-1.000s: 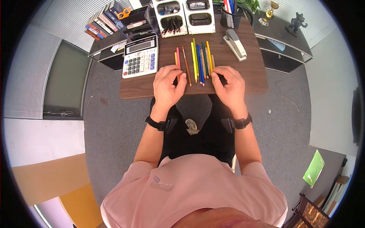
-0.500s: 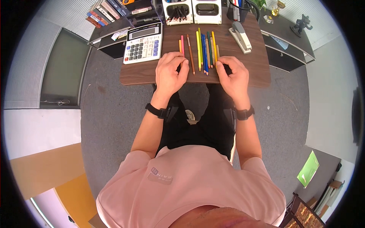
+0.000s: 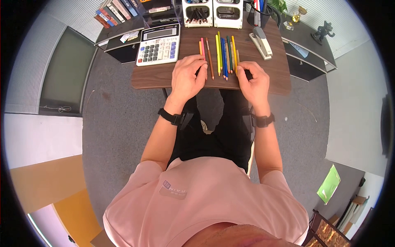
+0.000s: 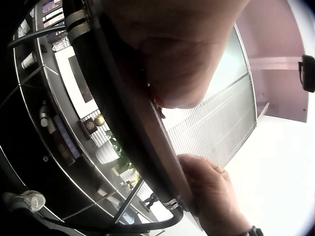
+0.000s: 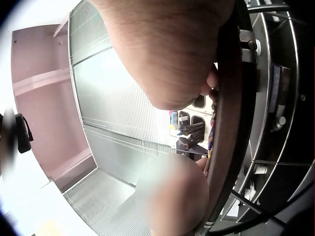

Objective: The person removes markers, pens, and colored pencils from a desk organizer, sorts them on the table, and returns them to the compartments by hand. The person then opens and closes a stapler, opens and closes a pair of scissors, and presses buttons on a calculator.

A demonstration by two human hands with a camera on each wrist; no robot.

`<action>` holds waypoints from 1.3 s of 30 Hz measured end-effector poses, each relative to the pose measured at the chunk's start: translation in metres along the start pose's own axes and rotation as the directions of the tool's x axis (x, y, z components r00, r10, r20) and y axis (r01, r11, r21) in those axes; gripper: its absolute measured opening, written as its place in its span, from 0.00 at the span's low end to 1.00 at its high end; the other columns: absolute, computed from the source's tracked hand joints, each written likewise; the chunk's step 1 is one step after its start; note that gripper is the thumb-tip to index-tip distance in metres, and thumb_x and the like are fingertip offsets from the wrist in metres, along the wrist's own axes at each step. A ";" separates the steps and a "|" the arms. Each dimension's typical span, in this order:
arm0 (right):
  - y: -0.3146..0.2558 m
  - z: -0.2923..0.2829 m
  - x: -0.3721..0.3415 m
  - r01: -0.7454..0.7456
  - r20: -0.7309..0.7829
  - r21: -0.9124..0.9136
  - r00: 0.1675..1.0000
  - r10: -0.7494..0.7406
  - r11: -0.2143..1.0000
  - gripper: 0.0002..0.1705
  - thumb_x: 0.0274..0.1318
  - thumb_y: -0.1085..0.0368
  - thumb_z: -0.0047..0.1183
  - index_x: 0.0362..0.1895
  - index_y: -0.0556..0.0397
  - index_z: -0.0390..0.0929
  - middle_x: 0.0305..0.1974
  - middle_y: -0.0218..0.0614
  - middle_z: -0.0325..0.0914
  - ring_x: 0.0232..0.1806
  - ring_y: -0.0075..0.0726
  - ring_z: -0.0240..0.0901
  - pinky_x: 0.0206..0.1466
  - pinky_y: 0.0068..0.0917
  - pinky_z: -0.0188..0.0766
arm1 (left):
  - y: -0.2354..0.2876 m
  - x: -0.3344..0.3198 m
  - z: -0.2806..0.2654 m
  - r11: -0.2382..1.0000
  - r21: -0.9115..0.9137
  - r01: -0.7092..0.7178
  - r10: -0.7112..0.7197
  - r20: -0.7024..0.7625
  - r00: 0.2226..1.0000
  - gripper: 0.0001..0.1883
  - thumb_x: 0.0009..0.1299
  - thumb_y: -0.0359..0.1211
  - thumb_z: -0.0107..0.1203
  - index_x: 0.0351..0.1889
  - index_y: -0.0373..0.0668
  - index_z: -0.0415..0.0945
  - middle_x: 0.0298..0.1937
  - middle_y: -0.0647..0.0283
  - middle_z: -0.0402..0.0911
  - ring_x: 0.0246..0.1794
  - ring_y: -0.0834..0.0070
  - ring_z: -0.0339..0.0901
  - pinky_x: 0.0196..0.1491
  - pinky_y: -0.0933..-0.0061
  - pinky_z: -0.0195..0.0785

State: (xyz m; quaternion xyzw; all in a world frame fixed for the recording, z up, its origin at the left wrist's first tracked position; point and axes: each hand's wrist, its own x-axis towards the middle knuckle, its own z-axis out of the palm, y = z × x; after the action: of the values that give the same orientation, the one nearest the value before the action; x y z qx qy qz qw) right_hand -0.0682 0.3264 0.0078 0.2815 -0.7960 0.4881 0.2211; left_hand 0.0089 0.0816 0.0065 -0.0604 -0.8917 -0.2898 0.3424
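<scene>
Colored pencils lie side by side on the table, points toward the person. In the head view, the left hand rests at the group's left edge, its loosely bent fingers and thumb touching the pink pencil and partly covering the orange one. Beside them is a brown pencil. Farther right are yellow-green, blue, green and yellow pencils. The right hand rests at the right edge, fingertips by a tan pencil. In the wrist views the pencils are mostly hidden behind the table edge.
A calculator lies left of the pencils, a stapler to their right. White organizers and a black pen cup stand at the back. Shelves flank the table.
The head view has shifted, so the table sits higher in it than a second ago. The hands keep nearly the same place beside the pencils.
</scene>
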 end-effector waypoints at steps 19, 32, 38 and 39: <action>-0.001 0.001 0.000 -0.055 0.006 0.006 0.998 0.055 0.998 0.05 0.72 0.65 0.70 0.43 0.53 0.92 0.45 0.39 0.94 0.49 0.53 0.92 0.57 0.43 0.85 | -0.005 -0.001 -0.001 0.997 -0.081 0.014 -0.010 0.053 0.999 0.13 0.85 0.32 0.61 0.60 0.38 0.91 0.69 0.54 0.91 0.69 0.49 0.87 0.73 0.50 0.77; -0.004 0.000 0.002 -0.028 0.015 -0.016 0.999 0.028 0.999 0.03 0.71 0.68 0.71 0.44 0.52 0.91 0.46 0.39 0.94 0.49 0.53 0.91 0.58 0.44 0.84 | 0.002 0.005 -0.012 0.999 -0.030 -0.018 0.025 0.265 0.964 0.17 0.86 0.32 0.58 0.67 0.41 0.89 0.77 0.56 0.87 0.78 0.54 0.81 0.88 0.40 0.61; -0.005 0.000 0.002 -0.018 0.011 -0.045 1.000 0.018 0.999 0.03 0.71 0.68 0.71 0.45 0.52 0.91 0.46 0.39 0.94 0.49 0.53 0.91 0.58 0.43 0.83 | 0.005 0.005 -0.013 1.000 -0.031 -0.004 0.013 0.268 0.963 0.18 0.87 0.33 0.58 0.69 0.41 0.88 0.78 0.55 0.86 0.77 0.53 0.82 0.88 0.40 0.61; -0.005 0.000 0.002 -0.017 0.018 -0.050 1.000 0.018 0.999 0.03 0.71 0.68 0.71 0.45 0.52 0.91 0.46 0.39 0.94 0.49 0.52 0.91 0.58 0.43 0.83 | 0.005 0.005 -0.013 0.999 -0.033 0.001 0.008 0.275 0.962 0.18 0.87 0.33 0.58 0.69 0.40 0.88 0.78 0.55 0.86 0.77 0.53 0.81 0.88 0.40 0.61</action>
State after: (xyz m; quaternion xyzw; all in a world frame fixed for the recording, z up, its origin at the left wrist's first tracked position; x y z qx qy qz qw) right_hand -0.0670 0.3237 0.0122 0.2733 -0.8123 0.4676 0.2164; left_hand 0.0139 0.0780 0.0202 -0.1071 -0.9256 -0.2924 0.2150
